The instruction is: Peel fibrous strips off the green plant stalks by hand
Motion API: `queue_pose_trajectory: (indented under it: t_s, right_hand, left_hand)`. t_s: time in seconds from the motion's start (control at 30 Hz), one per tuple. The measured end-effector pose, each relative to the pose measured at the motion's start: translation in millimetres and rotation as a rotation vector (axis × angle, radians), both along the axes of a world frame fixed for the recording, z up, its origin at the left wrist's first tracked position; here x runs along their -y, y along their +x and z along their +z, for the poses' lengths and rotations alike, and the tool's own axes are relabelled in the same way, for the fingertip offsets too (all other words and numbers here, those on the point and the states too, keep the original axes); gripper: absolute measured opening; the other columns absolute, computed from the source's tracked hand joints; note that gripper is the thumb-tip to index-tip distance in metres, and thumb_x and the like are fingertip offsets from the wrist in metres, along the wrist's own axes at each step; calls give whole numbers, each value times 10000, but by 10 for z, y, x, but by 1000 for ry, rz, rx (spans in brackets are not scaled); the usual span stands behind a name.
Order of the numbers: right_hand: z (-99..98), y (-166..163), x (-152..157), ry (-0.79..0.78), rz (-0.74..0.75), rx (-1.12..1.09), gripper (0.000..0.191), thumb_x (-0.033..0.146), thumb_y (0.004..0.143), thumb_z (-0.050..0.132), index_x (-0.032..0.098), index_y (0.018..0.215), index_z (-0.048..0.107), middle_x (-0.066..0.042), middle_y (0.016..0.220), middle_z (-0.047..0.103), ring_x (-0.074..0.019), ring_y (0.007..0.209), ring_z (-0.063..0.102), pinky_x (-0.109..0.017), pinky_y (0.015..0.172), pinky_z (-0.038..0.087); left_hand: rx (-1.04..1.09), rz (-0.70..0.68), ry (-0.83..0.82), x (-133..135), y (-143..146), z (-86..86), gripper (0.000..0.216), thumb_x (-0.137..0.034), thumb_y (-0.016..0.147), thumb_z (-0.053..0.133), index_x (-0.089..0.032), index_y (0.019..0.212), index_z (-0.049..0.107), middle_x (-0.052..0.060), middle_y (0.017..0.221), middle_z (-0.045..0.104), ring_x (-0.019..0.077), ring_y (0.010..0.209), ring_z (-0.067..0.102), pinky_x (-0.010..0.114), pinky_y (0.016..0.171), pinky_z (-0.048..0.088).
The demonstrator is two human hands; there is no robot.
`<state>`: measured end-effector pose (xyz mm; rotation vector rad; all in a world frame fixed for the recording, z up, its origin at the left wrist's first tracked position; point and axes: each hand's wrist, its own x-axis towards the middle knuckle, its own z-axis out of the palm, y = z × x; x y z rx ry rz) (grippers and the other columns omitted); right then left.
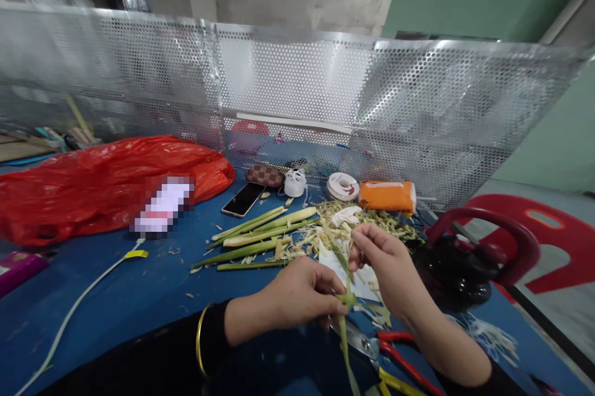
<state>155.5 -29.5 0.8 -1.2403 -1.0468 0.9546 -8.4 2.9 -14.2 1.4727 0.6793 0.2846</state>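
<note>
My left hand [297, 297] is closed, pinching a thin green leaf strip [346, 328] near its middle. My right hand [379, 259] pinches the same strip higher up, fingers pressed together. The strip hangs down from my hands over red and yellow handled scissors [395, 356] lying on the blue table [139, 297]. Just beyond my hands lie several green stalks [260, 235] and a heap of pale shredded trimmings [367, 219].
A red plastic bag [93, 185] fills the left. A phone [244, 199], checked pouch [264, 175], tape roll [343, 186] and orange packet [387, 196] sit near the perforated metal screen [297, 86]. A dark kettle with red handle [465, 259] stands right. A white cable [79, 303] runs left.
</note>
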Motion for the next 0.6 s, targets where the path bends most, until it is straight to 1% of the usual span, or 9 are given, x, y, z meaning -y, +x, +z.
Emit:
queue_pose_trajectory:
  t_s: [0.1,0.2,0.3,0.4,0.47,0.53,0.6]
  right_hand:
    - [-1,-6,0,-28,-20,-146,343,464,711,735,184,731,537,40,598,596,-110,482,590,-232,516,430]
    - [-4,-28,9,-17,0,-179,367,482,699,753,188,735,536,35,616,611,-142,555,646,-245,552,456]
    - [-13,-54,20,21,50,-129,340,479,748,720,193,740,536,19,634,637,-162,630,668,-264,611,474]
    - [-22,-72,28,55,118,-51,303,467,806,669,198,759,537,7,663,653,-175,688,677,-285,675,480]
    - [-29,-83,29,69,151,-2,295,471,830,638,202,771,533,3,671,655,-181,703,676,-293,688,479]
    - [-40,-95,27,70,161,35,304,487,832,626,208,771,522,-3,668,656,-188,707,672,-299,681,479]
    - [-54,-110,22,55,156,48,325,507,810,641,214,761,511,-2,659,646,-198,708,669,-307,674,484]
  left_hand:
    - [-6,0,-46,-21,-7,39,125,-271,635,681,-155,641,637,-19,565,622,96,459,551,217,498,425]
    - [1,30,-111,-47,-11,52,185,-270,589,723,-167,665,589,-21,568,644,104,448,562,219,472,417]
    - [15,3,-159,-73,-21,33,229,-294,591,747,-169,689,583,-9,587,668,104,449,568,214,458,414]
    - [18,-71,-186,-95,-43,0,195,-317,638,732,-149,666,637,3,615,673,89,464,573,202,468,428]
    - [16,-117,-205,-104,-57,-22,165,-300,657,719,-143,681,675,6,620,674,86,469,580,198,474,437]
    - [21,-140,-218,-108,-66,-39,155,-282,664,716,-141,729,706,7,618,675,88,467,586,197,475,443]
    - [37,-129,-232,-111,-68,-45,172,-287,664,726,-140,754,715,9,621,675,92,470,591,200,477,453]
